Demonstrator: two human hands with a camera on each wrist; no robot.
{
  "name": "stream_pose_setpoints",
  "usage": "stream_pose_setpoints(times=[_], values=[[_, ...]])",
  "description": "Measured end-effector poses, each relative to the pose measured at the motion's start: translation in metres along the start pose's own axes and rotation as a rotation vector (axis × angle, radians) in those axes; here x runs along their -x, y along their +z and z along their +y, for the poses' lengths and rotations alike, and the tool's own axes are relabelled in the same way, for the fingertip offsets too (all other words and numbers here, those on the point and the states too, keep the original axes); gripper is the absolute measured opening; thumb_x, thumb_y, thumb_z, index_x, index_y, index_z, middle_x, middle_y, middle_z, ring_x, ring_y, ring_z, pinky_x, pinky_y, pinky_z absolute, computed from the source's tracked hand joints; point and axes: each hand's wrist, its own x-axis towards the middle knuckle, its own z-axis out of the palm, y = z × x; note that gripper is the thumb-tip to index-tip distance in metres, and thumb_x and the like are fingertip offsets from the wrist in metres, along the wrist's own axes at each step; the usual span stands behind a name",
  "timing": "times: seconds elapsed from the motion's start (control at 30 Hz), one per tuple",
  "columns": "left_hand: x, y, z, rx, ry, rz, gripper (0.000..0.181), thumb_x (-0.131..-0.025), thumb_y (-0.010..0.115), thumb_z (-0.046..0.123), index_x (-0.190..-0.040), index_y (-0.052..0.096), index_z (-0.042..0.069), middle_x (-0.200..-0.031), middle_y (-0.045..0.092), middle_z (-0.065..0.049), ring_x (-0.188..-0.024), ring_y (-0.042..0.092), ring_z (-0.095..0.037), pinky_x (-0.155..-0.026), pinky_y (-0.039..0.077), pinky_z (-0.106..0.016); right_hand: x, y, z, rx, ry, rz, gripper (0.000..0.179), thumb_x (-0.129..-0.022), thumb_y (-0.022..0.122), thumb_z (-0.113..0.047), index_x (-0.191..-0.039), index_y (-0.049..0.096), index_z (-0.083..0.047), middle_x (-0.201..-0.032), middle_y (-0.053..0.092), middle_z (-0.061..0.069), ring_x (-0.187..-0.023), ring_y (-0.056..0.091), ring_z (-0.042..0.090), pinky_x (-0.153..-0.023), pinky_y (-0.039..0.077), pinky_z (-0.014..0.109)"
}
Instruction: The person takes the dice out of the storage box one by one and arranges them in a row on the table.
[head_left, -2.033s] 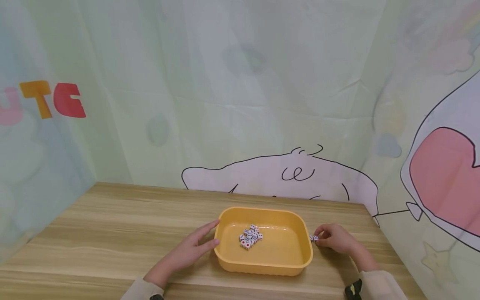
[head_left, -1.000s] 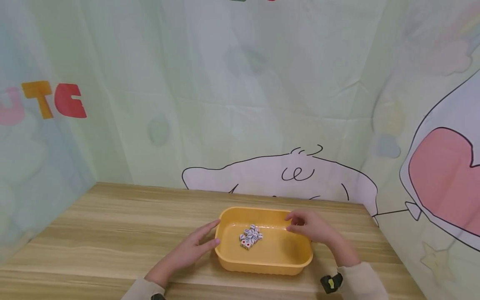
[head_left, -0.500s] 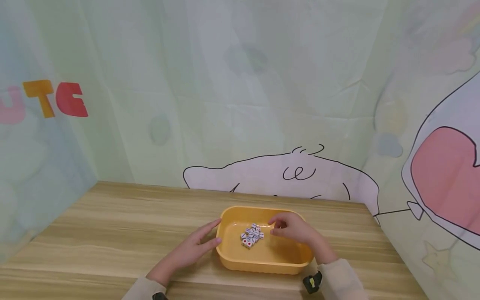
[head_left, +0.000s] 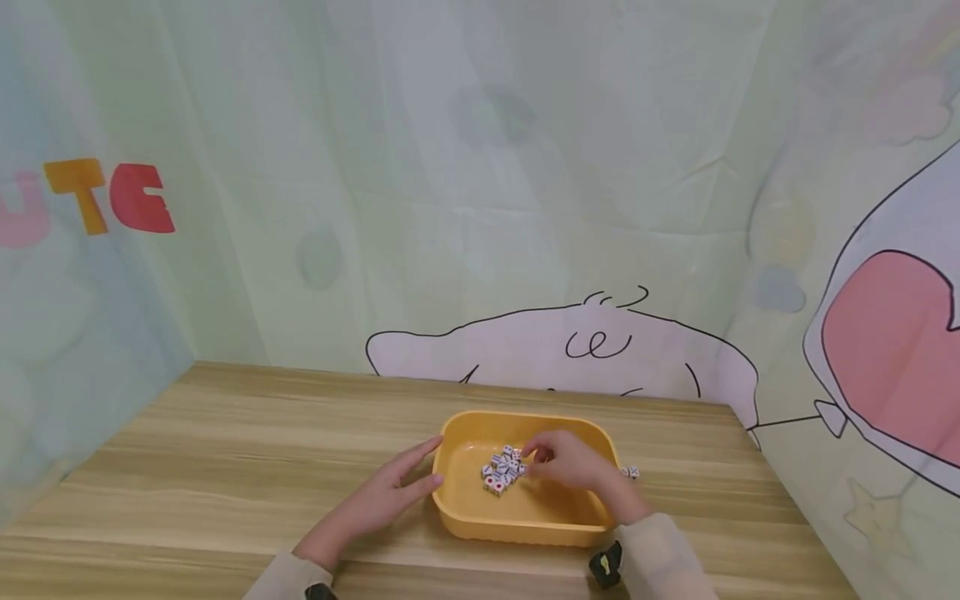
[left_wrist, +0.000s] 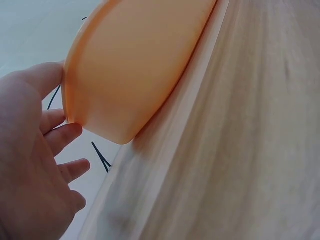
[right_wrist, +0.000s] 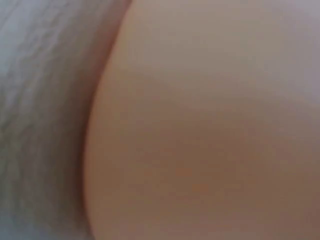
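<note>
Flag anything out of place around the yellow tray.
At least two white dice lie on the table beside the yellow tray, at its right end, while the other visible dice sit clustered inside it. Nothing looks visibly damaged.

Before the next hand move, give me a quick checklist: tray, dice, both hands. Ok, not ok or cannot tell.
1. Yellow tray sits flat on the table: ok.
2. Left hand touches the tray's left end: ok.
3. Dice pile lies inside the tray: ok.
4. No dice left outside: not ok, loose dice lie past the right end.
5. Right hand free of dice: cannot tell, right wrist view is blurred.
</note>
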Motion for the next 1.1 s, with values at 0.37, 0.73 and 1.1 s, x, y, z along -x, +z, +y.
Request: stream_pose_setpoints(times=[0.37, 0.73, 1.1], values=[[-0.001, -0.002, 0.005, 0.011, 0.008, -0.007, 0.060, -0.096, 0.059, 0.034, -0.149, 0.037, 0.019, -0.155, 0.031, -0.012, -0.143, 0.024, -0.039, -0.113, 0.018, -0.063, -0.002, 0.005, 0.005, -0.014, 0.067, -0.010, 0.015, -0.084, 0.073, -0.010, -0.096, 0.069, -0.003, -0.072, 0.054, -0.003, -0.065, 0.049, 0.011, -0.054, 0.041, 0.020], [0.001, -0.001, 0.001, 0.014, -0.021, -0.020, 0.062, -0.096, 0.057, 0.038, -0.151, 0.033, 0.020, -0.157, 0.027, -0.010, -0.144, 0.022, -0.037, -0.115, 0.017, -0.059, -0.004, 0.009, 0.007, 0.031, 0.053, -0.007, 0.016, -0.083, 0.074, -0.015, -0.094, 0.068, -0.003, -0.072, 0.055, -0.004, -0.065, 0.047, 0.008, -0.056, 0.041, 0.019], [-0.001, 0.002, -0.001, 0.009, -0.018, -0.035, 0.063, -0.097, 0.055, 0.039, -0.152, 0.030, 0.021, -0.158, 0.025, -0.010, -0.144, 0.021, -0.037, -0.115, 0.016, -0.060, -0.005, 0.011, 0.004, 0.077, 0.048, -0.008, 0.011, -0.083, 0.074, -0.012, -0.088, 0.067, -0.004, -0.072, 0.057, -0.004, -0.065, 0.048, 0.010, -0.057, 0.041, 0.020]])
